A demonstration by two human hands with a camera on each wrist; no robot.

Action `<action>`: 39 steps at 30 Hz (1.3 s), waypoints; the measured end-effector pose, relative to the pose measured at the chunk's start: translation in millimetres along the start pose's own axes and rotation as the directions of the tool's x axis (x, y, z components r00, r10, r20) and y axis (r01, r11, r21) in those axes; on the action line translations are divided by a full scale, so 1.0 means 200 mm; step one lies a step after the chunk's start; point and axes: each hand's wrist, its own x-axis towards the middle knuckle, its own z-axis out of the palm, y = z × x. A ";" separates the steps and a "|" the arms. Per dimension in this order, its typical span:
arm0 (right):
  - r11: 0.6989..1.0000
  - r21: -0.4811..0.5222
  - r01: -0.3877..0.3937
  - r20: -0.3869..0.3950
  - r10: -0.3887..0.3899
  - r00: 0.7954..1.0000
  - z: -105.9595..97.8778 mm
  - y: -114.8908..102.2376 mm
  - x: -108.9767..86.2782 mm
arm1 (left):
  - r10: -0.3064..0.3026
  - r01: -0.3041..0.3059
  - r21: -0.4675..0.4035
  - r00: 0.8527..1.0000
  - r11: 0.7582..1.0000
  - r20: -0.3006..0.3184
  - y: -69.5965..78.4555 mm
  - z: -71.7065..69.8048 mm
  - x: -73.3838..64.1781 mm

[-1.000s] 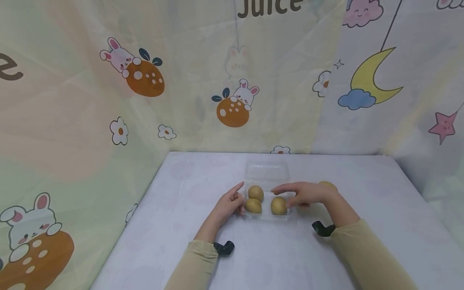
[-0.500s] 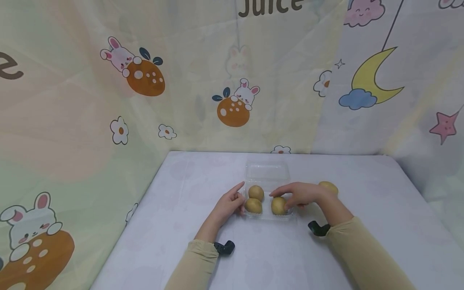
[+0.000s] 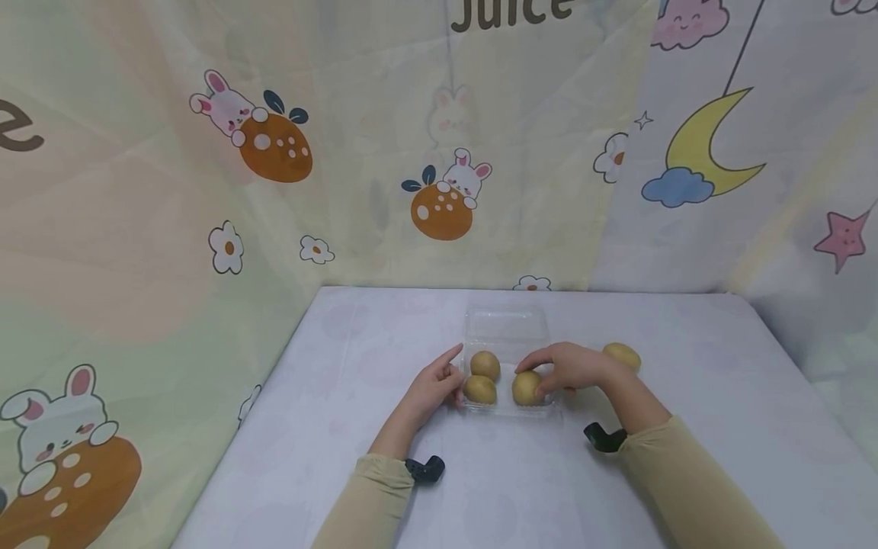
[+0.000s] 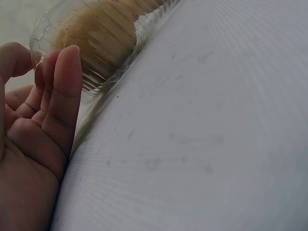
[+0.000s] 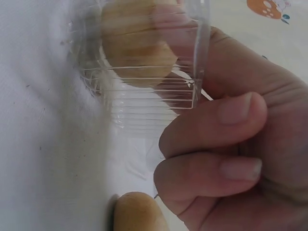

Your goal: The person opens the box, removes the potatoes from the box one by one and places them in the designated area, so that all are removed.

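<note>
An open clear plastic box (image 3: 506, 412) sits mid-table with its lid (image 3: 507, 324) folded back. Two potatoes (image 3: 485, 366) (image 3: 480, 390) lie in its left side, one behind the other. At the box's left wall, my left hand (image 3: 434, 386) holds the edge, index finger extended, the others bent; the left wrist view has its fingertips against the ribbed plastic. My right hand (image 3: 575, 367) reaches over the right wall and pinches a third potato (image 3: 527, 389) between thumb and fingers inside the box. Through the plastic, the right wrist view shows the thumb on this potato (image 5: 134, 43).
Another potato (image 3: 622, 357) lies on the white tablecloth (image 3: 494, 488) outside the box, behind my right wrist. A dark camera mount is on each wrist (image 3: 425, 469). Printed fabric with rabbits and a moon hangs behind and beside the table.
My right hand has shifted slightly left and brought its fingers in around the potato, uncovering more of the potato outside the box. My left hand stays at the box's left edge.
</note>
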 end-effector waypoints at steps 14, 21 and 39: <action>0.986 0.122 0.116 -0.134 -0.099 0.986 -0.04 0.07 -0.04 | 0.016 -0.016 0.003 1.000 1.000 0.019 0.00 0.00 0.01; 0.964 0.205 0.168 -0.179 -0.132 0.975 -0.03 0.10 -0.05 | 0.014 -0.014 0.006 1.000 1.000 0.011 0.00 0.00 0.00; 0.987 0.092 0.131 -0.393 -0.085 0.915 0.01 0.23 -0.20 | -0.003 0.004 -0.022 1.000 1.000 0.019 0.00 0.00 0.00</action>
